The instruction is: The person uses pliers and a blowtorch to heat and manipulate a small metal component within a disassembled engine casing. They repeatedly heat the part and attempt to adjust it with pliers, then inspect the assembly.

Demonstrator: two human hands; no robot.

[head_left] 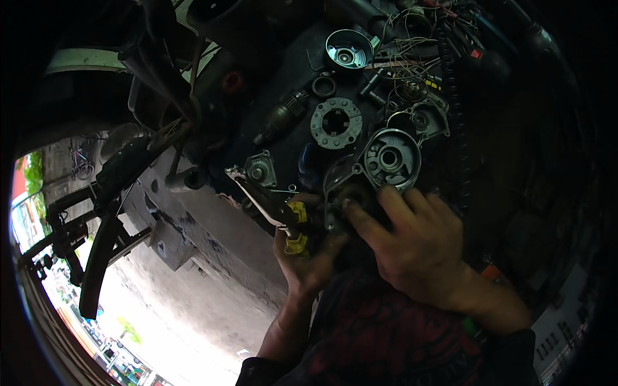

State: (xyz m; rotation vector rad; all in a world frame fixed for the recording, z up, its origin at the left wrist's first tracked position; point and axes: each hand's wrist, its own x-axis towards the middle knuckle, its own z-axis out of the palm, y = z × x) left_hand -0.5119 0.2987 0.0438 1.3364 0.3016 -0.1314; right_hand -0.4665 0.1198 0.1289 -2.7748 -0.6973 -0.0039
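My left hand point(308, 267) is closed around the lower side of a dark metal housing point(330, 215) with bolt lugs, its fingers partly hidden. Beside that hand, a long flat metal piece with a yellow part point(296, 228) sticks up; whether I hold it too is unclear. My right hand point(418, 248) is bent over the housing from the right, index finger at its shadowed opening and other fingers curled. Anything pinched there is hidden. Just past its knuckles lies a round metal housing point(391, 159) with a centre bore. A small metal end cover point(259, 169) lies left of the housing.
On the dark work surface lie a round plate with holes point(336, 123), a toothed shaft point(283, 116), a ring point(324, 84), a metal cup point(348, 51) and an irregular cover point(429, 120). Tangled wires point(412, 67) fill the far right. Metal frame parts point(158, 71) stand at left.
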